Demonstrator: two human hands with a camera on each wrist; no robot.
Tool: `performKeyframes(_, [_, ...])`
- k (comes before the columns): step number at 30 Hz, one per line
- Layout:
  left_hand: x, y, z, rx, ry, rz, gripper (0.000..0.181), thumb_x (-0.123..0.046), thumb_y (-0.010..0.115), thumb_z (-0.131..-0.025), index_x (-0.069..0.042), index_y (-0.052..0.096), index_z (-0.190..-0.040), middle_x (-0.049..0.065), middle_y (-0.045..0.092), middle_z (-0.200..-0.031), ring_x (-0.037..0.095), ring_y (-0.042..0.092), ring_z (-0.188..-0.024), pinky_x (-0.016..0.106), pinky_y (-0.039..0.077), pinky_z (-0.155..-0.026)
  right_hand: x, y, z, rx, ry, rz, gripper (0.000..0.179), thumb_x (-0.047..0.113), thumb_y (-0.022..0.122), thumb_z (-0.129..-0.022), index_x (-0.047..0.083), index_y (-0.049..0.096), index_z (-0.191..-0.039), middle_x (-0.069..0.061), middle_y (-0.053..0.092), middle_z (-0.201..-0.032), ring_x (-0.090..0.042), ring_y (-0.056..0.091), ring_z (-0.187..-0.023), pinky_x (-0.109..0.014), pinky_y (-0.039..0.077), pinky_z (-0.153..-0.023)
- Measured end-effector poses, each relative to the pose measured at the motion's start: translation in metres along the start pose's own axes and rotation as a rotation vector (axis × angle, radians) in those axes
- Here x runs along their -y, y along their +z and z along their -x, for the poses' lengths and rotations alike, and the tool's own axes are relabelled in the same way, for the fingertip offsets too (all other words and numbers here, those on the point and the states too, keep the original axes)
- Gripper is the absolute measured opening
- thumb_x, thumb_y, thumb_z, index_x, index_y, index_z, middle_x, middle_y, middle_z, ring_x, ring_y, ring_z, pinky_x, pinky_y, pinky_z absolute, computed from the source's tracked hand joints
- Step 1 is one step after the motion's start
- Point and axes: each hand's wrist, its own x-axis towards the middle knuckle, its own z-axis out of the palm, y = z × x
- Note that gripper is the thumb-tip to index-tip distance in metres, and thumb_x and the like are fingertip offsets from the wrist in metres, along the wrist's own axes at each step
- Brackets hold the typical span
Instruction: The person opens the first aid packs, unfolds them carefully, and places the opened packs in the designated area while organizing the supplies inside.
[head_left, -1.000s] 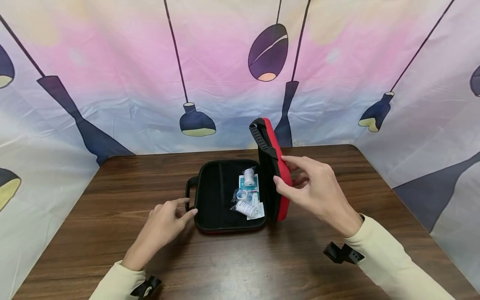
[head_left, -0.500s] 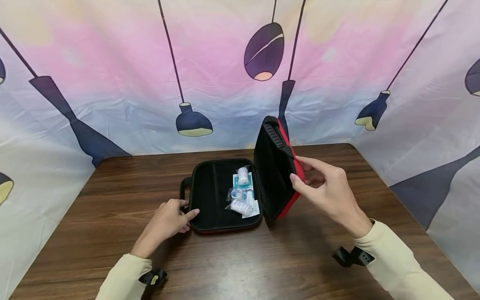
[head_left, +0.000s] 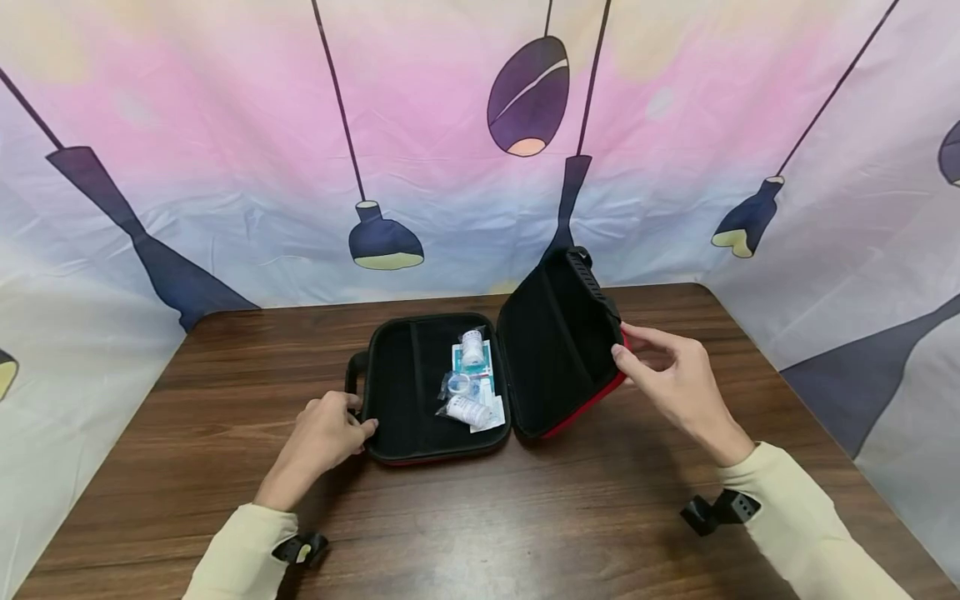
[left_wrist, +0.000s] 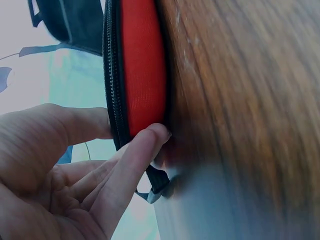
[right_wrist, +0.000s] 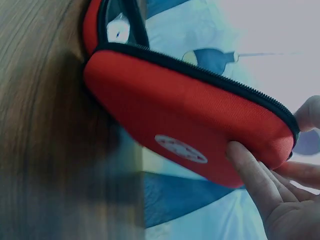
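A red zippered hard case with a black lining stands half open on the table in the head view. Its base point(head_left: 393, 392) lies flat, and its lid point(head_left: 551, 354) leans up and out to the right. My left hand point(head_left: 318, 437) pinches the base's left front corner, near the black handle point(head_left: 352, 375), thumb on the zipper rim and a finger against the red side point(left_wrist: 145, 70). With thumb and fingers my right hand point(head_left: 678, 383) grips the lid's free edge; its red outside point(right_wrist: 175, 105) bears a white oval emblem. Inside the base lie two small white bottles, one upper point(head_left: 472, 348), one lower point(head_left: 467, 411).
Beside the bottles, a round clear-wrapped item point(head_left: 459, 384) and a blue-and-white packet point(head_left: 486, 387) lie in the base. The brown wooden table point(head_left: 465, 533) extends around the case. A lamp-patterned cloth point(head_left: 262, 125) hangs behind and at both sides.
The right hand has swung the lid further open to the right, showing more of its lining. The left hand stays at the base's corner. The case now appears slightly further left in view.
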Motion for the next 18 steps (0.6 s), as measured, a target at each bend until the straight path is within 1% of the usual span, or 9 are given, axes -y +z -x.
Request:
performKeyframes(3, [0.0, -0.001, 0.001, -0.001, -0.017, -0.008, 0.055, -0.015, 0.069, -0.096, 0.018, 0.051, -0.136, -0.003, 0.067, -0.063, 0.012, 0.067, -0.06, 0.036, 0.049, -0.063, -0.011, -0.009, 0.002, 0.025, 0.081, 0.041, 0.039, 0.017, 0.069, -0.098, -0.003, 0.066, -0.131, -0.023, 0.072, -0.11, -0.01, 0.074, -0.071, -0.023, 0.059, -0.065])
performKeyframes(4, [0.0, -0.001, 0.001, -0.001, -0.022, -0.007, 0.054, -0.015, 0.069, -0.096, 0.018, 0.051, -0.135, -0.002, 0.067, -0.064, 0.013, 0.067, -0.061, 0.036, 0.049, -0.064, -0.014, -0.012, 0.003, 0.039, 0.105, 0.065, 0.041, 0.021, 0.068, -0.098, -0.003, 0.065, -0.132, -0.022, 0.073, -0.108, -0.011, 0.074, -0.071, -0.021, 0.058, -0.067])
performKeyframes(8, [0.001, -0.002, 0.001, -0.008, -0.051, -0.003, 0.054, -0.017, 0.069, -0.096, 0.018, 0.052, -0.135, -0.001, 0.068, -0.066, 0.014, 0.068, -0.063, 0.035, 0.048, -0.062, -0.03, -0.023, 0.006, 0.099, 0.167, 0.136, 0.046, 0.03, 0.067, -0.1, -0.004, 0.065, -0.131, -0.015, 0.076, -0.088, -0.019, 0.075, -0.069, -0.019, 0.054, -0.07])
performKeyframes(10, [0.001, -0.001, 0.001, -0.011, -0.063, 0.001, 0.055, -0.017, 0.07, -0.096, 0.017, 0.052, -0.135, -0.001, 0.068, -0.066, 0.014, 0.068, -0.064, 0.035, 0.047, -0.06, -0.038, -0.028, 0.007, 0.121, 0.18, 0.16, 0.047, 0.031, 0.066, -0.1, -0.006, 0.066, -0.129, -0.011, 0.075, -0.076, -0.024, 0.075, -0.069, -0.021, 0.054, -0.068])
performKeyframes(11, [0.0, -0.001, 0.001, -0.015, -0.068, 0.004, 0.055, -0.018, 0.071, -0.096, 0.017, 0.053, -0.134, -0.001, 0.069, -0.066, 0.015, 0.068, -0.063, 0.034, 0.046, -0.06, -0.042, -0.03, 0.008, 0.128, 0.188, 0.168, 0.046, 0.031, 0.066, -0.1, -0.007, 0.066, -0.128, -0.01, 0.075, -0.074, -0.026, 0.075, -0.069, -0.024, 0.055, -0.066])
performKeyframes(13, [0.0, 0.0, 0.001, -0.023, -0.07, 0.007, 0.054, -0.018, 0.072, -0.095, 0.017, 0.054, -0.133, -0.001, 0.069, -0.067, 0.015, 0.069, -0.063, 0.034, 0.047, -0.06, -0.049, -0.034, 0.009, 0.143, 0.207, 0.184, 0.046, 0.03, 0.065, -0.101, -0.008, 0.067, -0.126, -0.009, 0.075, -0.075, -0.029, 0.075, -0.07, -0.029, 0.057, -0.064])
performKeyframes(16, [-0.001, 0.002, 0.002, -0.039, -0.076, 0.025, 0.053, -0.018, 0.073, -0.094, 0.016, 0.057, -0.131, -0.001, 0.069, -0.066, 0.015, 0.068, -0.061, 0.034, 0.045, -0.056, -0.059, -0.039, 0.012, 0.176, 0.25, 0.205, 0.044, 0.028, 0.066, -0.101, -0.01, 0.068, -0.122, -0.01, 0.076, -0.079, -0.027, 0.075, -0.07, -0.035, 0.059, -0.065])
performKeyframes(18, [-0.001, 0.004, 0.002, -0.043, -0.08, 0.04, 0.053, -0.019, 0.074, -0.094, 0.015, 0.058, -0.131, -0.001, 0.069, -0.066, 0.015, 0.068, -0.061, 0.033, 0.044, -0.054, -0.067, -0.042, 0.014, 0.202, 0.28, 0.205, 0.042, 0.026, 0.065, -0.101, -0.012, 0.069, -0.119, -0.012, 0.076, -0.082, -0.024, 0.076, -0.07, -0.036, 0.061, -0.068])
